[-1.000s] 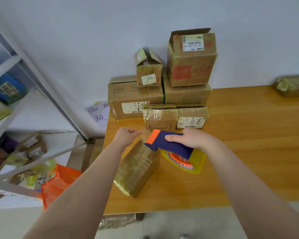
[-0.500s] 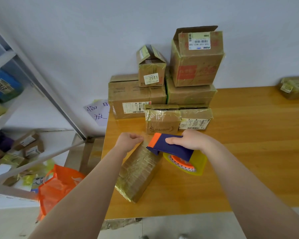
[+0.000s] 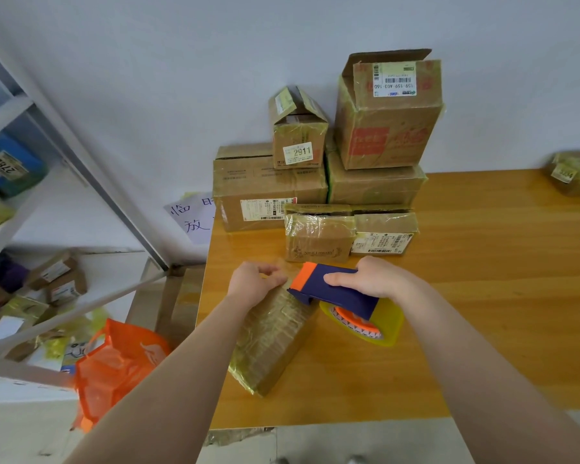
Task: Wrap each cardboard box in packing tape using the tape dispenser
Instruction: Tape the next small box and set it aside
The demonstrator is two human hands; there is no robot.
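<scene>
A small cardboard box (image 3: 268, 339), shiny with tape, lies slanted on the wooden table (image 3: 482, 296) near its left edge. My left hand (image 3: 253, 283) sits at the box's far end with fingers curled, pinching the clear tape end there. My right hand (image 3: 372, 279) grips the navy and orange tape dispenser (image 3: 329, 289) from above. Its orange nose touches the box's far end beside my left fingers. The yellowish tape roll (image 3: 365, 321) hangs under the dispenser, just right of the box.
Taped cardboard boxes are stacked against the wall (image 3: 385, 112), with two small ones in front (image 3: 318, 237). Another parcel (image 3: 575, 172) lies at the far right. A metal shelf (image 3: 81, 182) with parcels stands left, and an orange bag (image 3: 118, 363) sits beside the table.
Both hands have come down slightly toward the box's far end. My left hand has curled tighter over the tape end, and the dispenser nose now meets the box.
</scene>
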